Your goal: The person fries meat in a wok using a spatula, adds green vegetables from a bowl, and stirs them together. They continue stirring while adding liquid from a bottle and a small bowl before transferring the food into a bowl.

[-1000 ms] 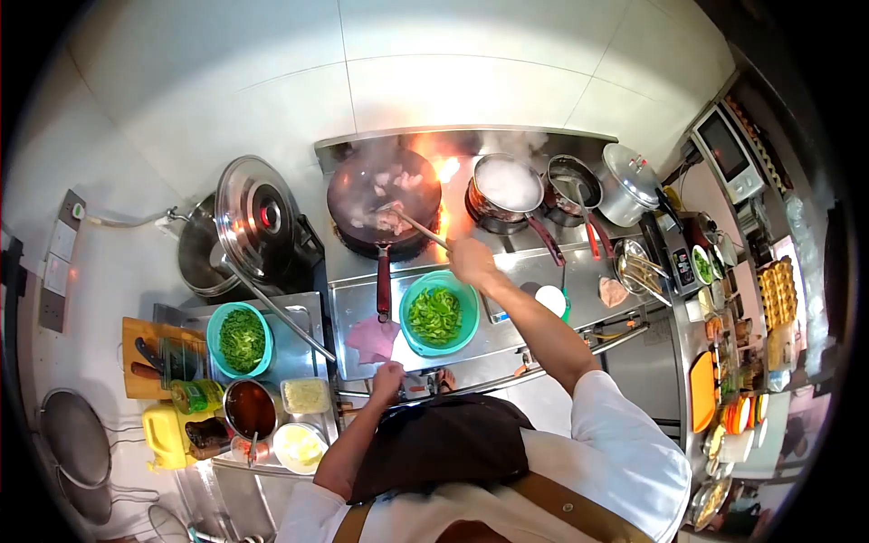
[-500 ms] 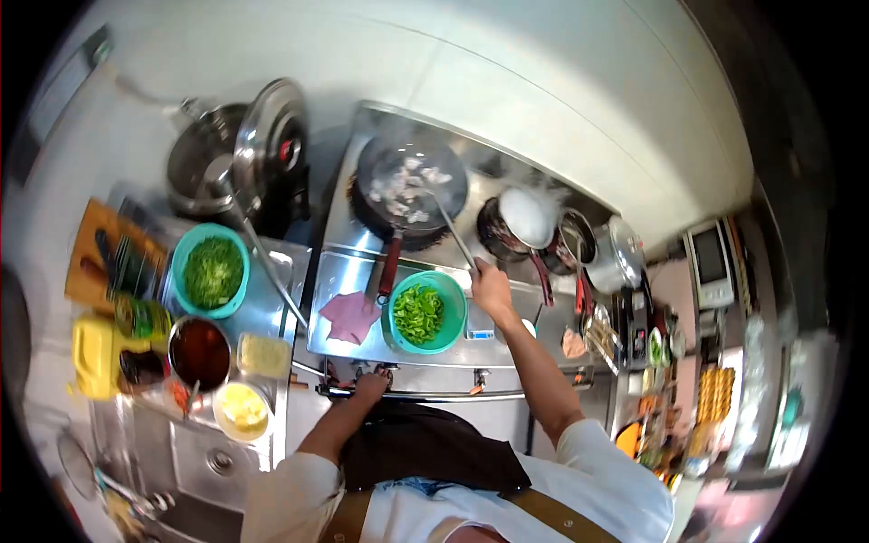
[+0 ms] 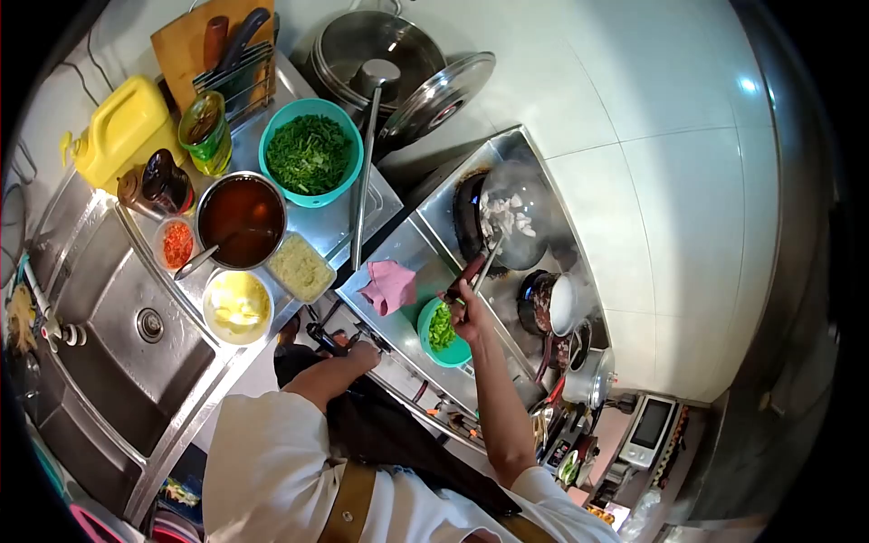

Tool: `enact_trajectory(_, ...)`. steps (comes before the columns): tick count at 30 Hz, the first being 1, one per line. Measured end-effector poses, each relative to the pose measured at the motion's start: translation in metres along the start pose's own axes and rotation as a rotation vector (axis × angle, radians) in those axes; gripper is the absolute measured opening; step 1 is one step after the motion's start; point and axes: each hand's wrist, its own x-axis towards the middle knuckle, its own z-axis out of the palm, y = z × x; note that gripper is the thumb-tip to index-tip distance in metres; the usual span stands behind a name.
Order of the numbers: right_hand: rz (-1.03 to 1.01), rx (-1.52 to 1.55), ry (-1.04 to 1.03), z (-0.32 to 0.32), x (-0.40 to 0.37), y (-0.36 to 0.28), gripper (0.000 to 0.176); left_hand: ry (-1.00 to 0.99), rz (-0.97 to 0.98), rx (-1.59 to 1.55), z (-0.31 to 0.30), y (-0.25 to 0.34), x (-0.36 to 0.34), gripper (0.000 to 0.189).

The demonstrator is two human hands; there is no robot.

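My right hand [image 3: 469,317] is closed around the dark red pan handle [image 3: 466,277] and, together with it, the metal handle of a cooking utensil [image 3: 490,261]. The frying pan [image 3: 525,195] holds pale chopped pieces [image 3: 505,217] and sits tilted, shifted off its burner [image 3: 470,217], where a little blue flame shows. Steam rises from it. Under my right hand stands a green bowl [image 3: 445,353] of cut green vegetables [image 3: 442,328]. My left hand [image 3: 362,355] is at the stove's front, its fingers curled at a black knob [image 3: 328,339], partly hidden.
A pink cloth [image 3: 390,287] lies on the stove's steel front. Left of it are a bowl of chopped greens [image 3: 309,154], a pot of brown sauce [image 3: 241,221] and a sink [image 3: 136,344]. A steaming small pot [image 3: 536,303] stands right; a large pot [image 3: 376,54] stands behind.
My view has turned toward the sink. The frying pan has come off its burner and tilted, and my right hand has moved onto its handle. My left hand stays at the stove's front.
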Motion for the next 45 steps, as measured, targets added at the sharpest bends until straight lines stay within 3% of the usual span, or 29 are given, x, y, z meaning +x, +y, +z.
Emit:
enact_trajectory(4, 0.047, -0.002, 0.116, 0.013, 0.024, 0.002, 0.029, 0.020, 0.017, -0.006, 0.000, 0.002, -0.002, 0.016)
enact_trajectory(7, 0.114, 0.032, 0.074, 0.012, 0.022, -0.002, 0.023, 0.056, -0.007, -0.050, -0.007, 0.002, -0.003, 0.016)
enact_trajectory(10, 0.074, -0.046, 0.159, 0.006, 0.011, -0.006, 0.019, -0.082, -0.047, -0.069, -0.001, 0.000, -0.002, 0.016)
enact_trajectory(12, 0.028, -0.103, 0.190, -0.001, 0.001, -0.011, 0.018, 0.121, 0.000, -0.071, 0.007, -0.003, -0.004, 0.016)
enact_trajectory(15, -0.031, -0.150, 0.237, -0.013, -0.012, -0.012, 0.019, 0.107, -0.025, -0.042, 0.011, -0.001, -0.004, 0.016)
enact_trajectory(26, -0.107, -0.100, 0.232, -0.031, -0.052, -0.038, 0.019, 0.008, -0.033, -0.110, -0.005, -0.001, -0.004, 0.020)
enact_trajectory(28, -0.108, -0.094, 0.225, -0.036, -0.051, -0.036, 0.019, -0.099, -0.088, -0.202, -0.003, -0.002, -0.001, 0.021)
enact_trajectory(45, -0.125, -0.076, 0.160, -0.040, -0.047, -0.028, 0.022, -0.095, -0.021, -0.108, 0.000, -0.004, 0.000, 0.019)
